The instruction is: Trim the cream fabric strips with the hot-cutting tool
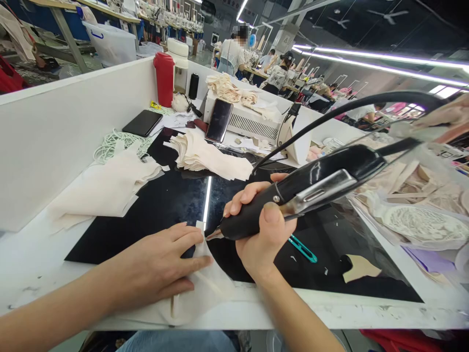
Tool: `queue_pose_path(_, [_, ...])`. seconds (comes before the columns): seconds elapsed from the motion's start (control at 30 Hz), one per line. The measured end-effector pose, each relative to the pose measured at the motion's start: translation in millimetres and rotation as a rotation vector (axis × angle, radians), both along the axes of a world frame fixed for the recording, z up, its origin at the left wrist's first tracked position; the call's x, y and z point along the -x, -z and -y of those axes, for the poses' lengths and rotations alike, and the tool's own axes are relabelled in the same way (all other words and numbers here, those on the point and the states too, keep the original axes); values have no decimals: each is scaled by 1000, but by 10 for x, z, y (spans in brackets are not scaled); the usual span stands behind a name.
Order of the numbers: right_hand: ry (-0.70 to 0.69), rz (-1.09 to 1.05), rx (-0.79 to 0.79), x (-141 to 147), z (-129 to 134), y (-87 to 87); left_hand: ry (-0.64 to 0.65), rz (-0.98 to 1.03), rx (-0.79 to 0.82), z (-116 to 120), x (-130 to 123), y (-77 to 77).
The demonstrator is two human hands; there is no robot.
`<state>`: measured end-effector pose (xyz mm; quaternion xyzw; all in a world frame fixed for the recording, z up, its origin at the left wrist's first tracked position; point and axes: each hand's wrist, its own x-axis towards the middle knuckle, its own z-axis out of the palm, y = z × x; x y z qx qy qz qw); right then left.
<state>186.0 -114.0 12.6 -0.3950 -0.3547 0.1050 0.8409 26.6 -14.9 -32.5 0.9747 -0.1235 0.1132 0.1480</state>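
Observation:
My right hand (pixel 262 230) is wrapped round a black corded hand tool (pixel 249 212) with a silver lever along its side. The tool's pointed metal tip meets the edge of a piece of thin cream fabric (pixel 216 281) near the front of the black work mat (pixel 176 200). Pressing that fabric down, my left hand (pixel 161 266) lies with its fingers stretched out, the index fingertip close to the tip. A teal utility knife (pixel 302 248) lies partly hidden behind my right hand. Farther right on the mat is a small beige cut piece (pixel 361 268).
Cream fabric stacks lie on the left (pixel 98 188) and behind (pixel 212 159). A phone (pixel 219 120) leans on a vented white box (pixel 252 117); another dark phone (pixel 142 122) lies near green cord (pixel 122 146). Bagged fabric pieces (pixel 421 210) crowd the right. The tool's cable (pixel 330 115) arches overhead.

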Motion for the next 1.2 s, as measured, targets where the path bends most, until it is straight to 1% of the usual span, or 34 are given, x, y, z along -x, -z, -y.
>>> queue_pose_path(0.1, [55,1,28,-7,11,-26,-11,-35,39,-16,35,9])
queue_pose_path(0.17, [90,14,59,-19,37,-36,-32,-55,115,-38,58,10])
queue_pose_path(0.27, [97,44,89,-55,104,-28,-81,-74,228,-81,65,6])
queue_pose_path(0.33, [90,61,86,-91,157,-14,-128,-59,248,-104,43,3])
queue_pose_path(0.43, [106,82,82,-153,233,-7,-207,-19,217,-122,-25,3])
queue_pose_path(0.5, [146,111,95,-194,279,-14,-242,-1,191,-128,-81,9])
queue_pose_path(0.67, [276,187,163,-330,423,-56,-216,4,113,-131,-206,-4])
queue_pose_path(0.73, [341,239,250,-416,502,-85,-212,-33,64,-120,-234,-34])
queue_pose_path(0.83, [476,406,431,-560,611,-128,-212,-85,28,-96,-251,-83])
queue_pose_path(0.9, [528,465,498,-633,651,-131,-207,-99,20,-87,-246,-104])
queue_pose_path(0.97, [509,408,476,-670,666,-100,-209,-105,34,-87,-234,-123])
queue_pose_path(1.03, [489,311,387,-670,675,-36,-223,-114,90,-94,-217,-151])
queue_pose_path(1.1, [504,272,298,-642,698,51,-248,-122,169,-100,-201,-196])
queue_pose_path(1.13, [502,283,286,-621,716,100,-258,-126,204,-101,-195,-222])
queue_pose_path(1.17, [471,306,307,-597,737,149,-268,-127,231,-100,-190,-250])
queue_pose_path(1.2, [404,336,357,-571,759,198,-277,-125,254,-98,-187,-275])
